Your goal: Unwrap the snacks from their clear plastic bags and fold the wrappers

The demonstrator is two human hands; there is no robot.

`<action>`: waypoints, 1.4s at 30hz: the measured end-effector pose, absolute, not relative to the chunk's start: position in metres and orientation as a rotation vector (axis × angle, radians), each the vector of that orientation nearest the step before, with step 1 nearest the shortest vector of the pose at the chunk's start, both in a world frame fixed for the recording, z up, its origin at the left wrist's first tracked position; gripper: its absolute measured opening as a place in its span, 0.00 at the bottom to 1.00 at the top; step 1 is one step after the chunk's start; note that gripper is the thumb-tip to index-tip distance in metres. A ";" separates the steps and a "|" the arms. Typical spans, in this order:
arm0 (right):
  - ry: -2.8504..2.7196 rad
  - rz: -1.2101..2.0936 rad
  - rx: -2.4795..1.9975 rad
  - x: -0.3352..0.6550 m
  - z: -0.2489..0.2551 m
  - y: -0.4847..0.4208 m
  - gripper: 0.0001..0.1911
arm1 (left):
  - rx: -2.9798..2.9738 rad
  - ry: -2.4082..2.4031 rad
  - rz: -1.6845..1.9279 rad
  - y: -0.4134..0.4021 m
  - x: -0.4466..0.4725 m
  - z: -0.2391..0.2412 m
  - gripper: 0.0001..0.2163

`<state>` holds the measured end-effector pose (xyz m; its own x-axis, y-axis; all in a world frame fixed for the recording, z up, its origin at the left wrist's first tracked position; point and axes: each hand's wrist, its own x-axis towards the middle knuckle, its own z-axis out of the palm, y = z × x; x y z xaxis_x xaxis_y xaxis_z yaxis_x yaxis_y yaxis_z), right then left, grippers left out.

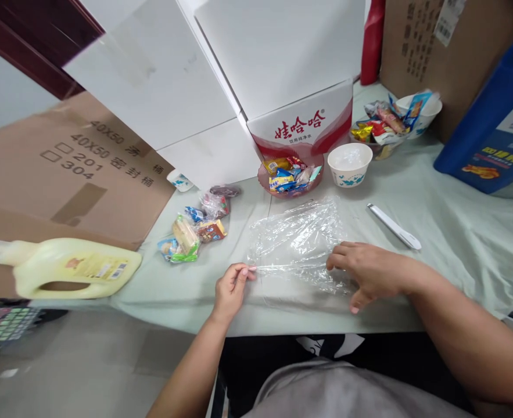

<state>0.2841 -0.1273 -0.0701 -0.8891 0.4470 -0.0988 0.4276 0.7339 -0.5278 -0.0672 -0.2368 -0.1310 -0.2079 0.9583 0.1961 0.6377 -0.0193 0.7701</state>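
A sheet of clear plastic wrap, crinkled and shiny, lies spread on the cloth in front of me. My left hand pinches its left edge between thumb and fingertips. Over the right part of the plastic is my right hand, fingers bent and apart from the thumb; it appears to hold nothing. Just beyond that hand lies a white box cutter. A white paper bowl with something clear and crumpled inside stands behind the plastic, beside a pink bowl of wrapped snacks.
Several loose packaged snacks lie at left, near a yellow detergent bottle and a cardboard box. At the right stand another snack-filled bowl and a blue jug. White boxes line the back.
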 end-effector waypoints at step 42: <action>-1.954 0.319 -1.396 0.270 -0.107 -0.087 0.15 | 2.171 2.195 0.761 -0.139 -0.056 -0.135 0.10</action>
<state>0.2702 -0.0872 -0.1065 -0.1708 0.9013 0.3981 0.7277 0.3878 -0.5657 -0.0565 -0.1386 -0.1355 -0.0671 0.9332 0.3531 0.9516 -0.0464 0.3037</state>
